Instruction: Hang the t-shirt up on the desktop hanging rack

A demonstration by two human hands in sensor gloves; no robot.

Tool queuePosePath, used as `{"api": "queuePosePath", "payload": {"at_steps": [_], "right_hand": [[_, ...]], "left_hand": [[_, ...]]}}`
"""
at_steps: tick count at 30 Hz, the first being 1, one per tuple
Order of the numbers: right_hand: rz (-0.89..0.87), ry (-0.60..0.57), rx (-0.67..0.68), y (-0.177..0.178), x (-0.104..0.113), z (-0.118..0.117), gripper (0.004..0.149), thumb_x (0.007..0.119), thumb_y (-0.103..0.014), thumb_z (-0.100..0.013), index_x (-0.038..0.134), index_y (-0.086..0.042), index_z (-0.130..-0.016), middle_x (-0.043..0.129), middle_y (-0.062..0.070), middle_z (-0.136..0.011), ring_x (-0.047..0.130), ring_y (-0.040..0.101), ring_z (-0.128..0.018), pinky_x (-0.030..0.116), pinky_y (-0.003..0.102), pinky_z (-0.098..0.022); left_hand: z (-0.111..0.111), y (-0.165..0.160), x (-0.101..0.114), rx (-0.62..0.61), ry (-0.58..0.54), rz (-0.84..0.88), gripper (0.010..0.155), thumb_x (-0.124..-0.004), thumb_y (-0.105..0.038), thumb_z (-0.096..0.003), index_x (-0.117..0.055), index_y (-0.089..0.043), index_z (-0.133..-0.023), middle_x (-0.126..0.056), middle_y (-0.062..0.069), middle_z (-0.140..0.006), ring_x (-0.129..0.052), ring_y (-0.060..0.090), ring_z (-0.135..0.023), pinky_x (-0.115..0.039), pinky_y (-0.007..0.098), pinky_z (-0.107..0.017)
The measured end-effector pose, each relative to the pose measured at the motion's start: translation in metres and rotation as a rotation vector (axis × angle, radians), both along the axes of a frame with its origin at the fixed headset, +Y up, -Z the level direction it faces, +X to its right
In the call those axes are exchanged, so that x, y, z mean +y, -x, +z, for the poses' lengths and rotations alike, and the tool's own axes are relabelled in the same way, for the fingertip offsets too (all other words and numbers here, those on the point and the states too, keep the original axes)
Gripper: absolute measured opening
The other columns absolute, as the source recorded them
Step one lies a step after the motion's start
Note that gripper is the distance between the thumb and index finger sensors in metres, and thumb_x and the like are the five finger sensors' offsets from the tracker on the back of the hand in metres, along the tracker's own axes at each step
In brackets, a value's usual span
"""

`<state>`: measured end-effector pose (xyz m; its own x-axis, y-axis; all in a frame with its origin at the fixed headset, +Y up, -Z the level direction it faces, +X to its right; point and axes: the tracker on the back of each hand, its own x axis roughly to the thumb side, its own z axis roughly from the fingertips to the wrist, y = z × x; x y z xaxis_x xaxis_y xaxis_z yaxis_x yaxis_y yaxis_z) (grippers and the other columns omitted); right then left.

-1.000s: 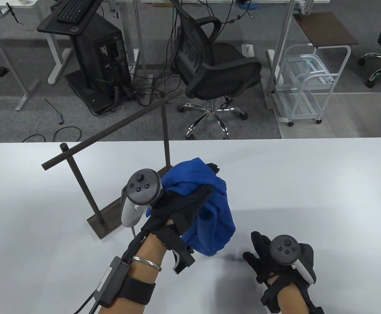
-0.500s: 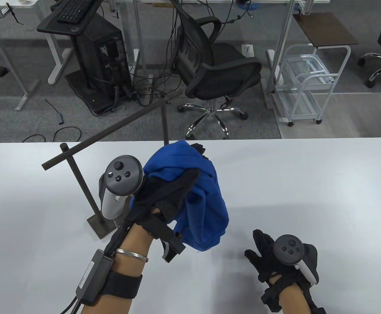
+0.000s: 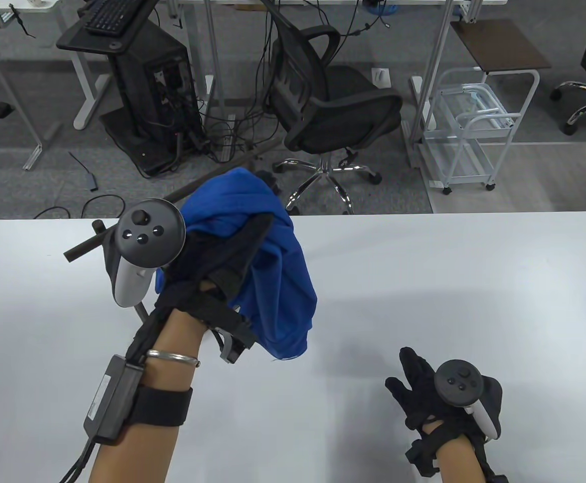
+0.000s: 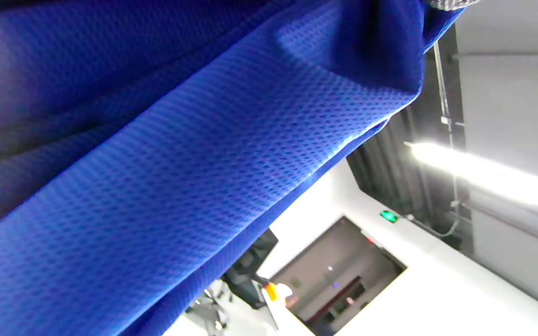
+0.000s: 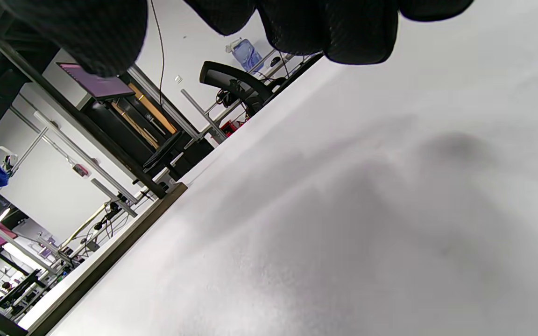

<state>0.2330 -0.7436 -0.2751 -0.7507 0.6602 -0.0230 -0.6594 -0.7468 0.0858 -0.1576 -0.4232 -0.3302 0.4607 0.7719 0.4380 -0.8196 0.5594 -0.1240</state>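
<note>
1. The t-shirt [image 3: 267, 266] is a blue bunch up in the air, over the far edge of the table [image 3: 474, 282], about 11 o'clock from the table's middle.
2. Nearest, at 5 o'clock, the right hand [image 3: 438, 397] is low over the table with fingers spread apart. It holds nothing.
3. Next, the left hand [image 3: 212, 282] grips the shirt tight, fingers wrapped around the bunch.
4. Farther, at 11 o'clock, the rack bar [image 3: 84, 248] pokes out beside the shirt. Most of it is hidden.
5. The shirt is balled up, so it may slide off the bar or hang in a lump.
6. The hand could bump the thin rack and tip it, I think.
</note>
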Motion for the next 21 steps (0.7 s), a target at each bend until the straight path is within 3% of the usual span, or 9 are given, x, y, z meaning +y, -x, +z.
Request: {"api": "queuePosePath", "payload": {"at_steps": [4, 14, 21], "right_hand": [[-0.008, -0.010, -0.014, -0.003, 0.001, 0.002, 0.073, 0.076, -0.048, -0.043, 0.046, -0.013, -0.100, 0.052, 0.022, -0.100, 0.062, 0.050, -0.082, 0.048, 0.069, -0.061], [-0.023, -0.009, -0.024, -0.006, 0.002, 0.002, 0.073, 0.076, -0.047, -0.043, 0.046, -0.012, -0.100, 0.051, 0.022, -0.100, 0.062, 0.050, -0.082, 0.048, 0.069, -0.061], [-0.027, 0.003, -0.034, -0.008, 0.002, 0.001, 0.073, 0.076, -0.047, -0.043, 0.047, -0.012, -0.100, 0.052, 0.022, -0.100, 0.062, 0.051, -0.082, 0.047, 0.069, -0.061]], "left_hand": [[-0.006, 0.011, 0.016, 0.066, -0.022, -0.061, 0.064, -0.050, -0.066, -0.0573, -0.038, -0.044, -0.116, -0.043, -0.014, -0.126, -0.031, 0.029, -0.119, -0.030, 0.059, -0.082], [-0.024, 0.047, 0.051, 0.246, -0.048, -0.173, 0.064, -0.052, -0.067, -0.0562, -0.041, -0.047, -0.116, -0.041, -0.015, -0.128, -0.024, 0.028, -0.121, -0.019, 0.061, -0.081], [-0.037, 0.058, 0.073, 0.270, -0.041, -0.219, 0.063, -0.054, -0.067, -0.0552, -0.044, -0.048, -0.115, -0.039, -0.016, -0.129, -0.019, 0.025, -0.123, -0.010, 0.060, -0.082]]}}
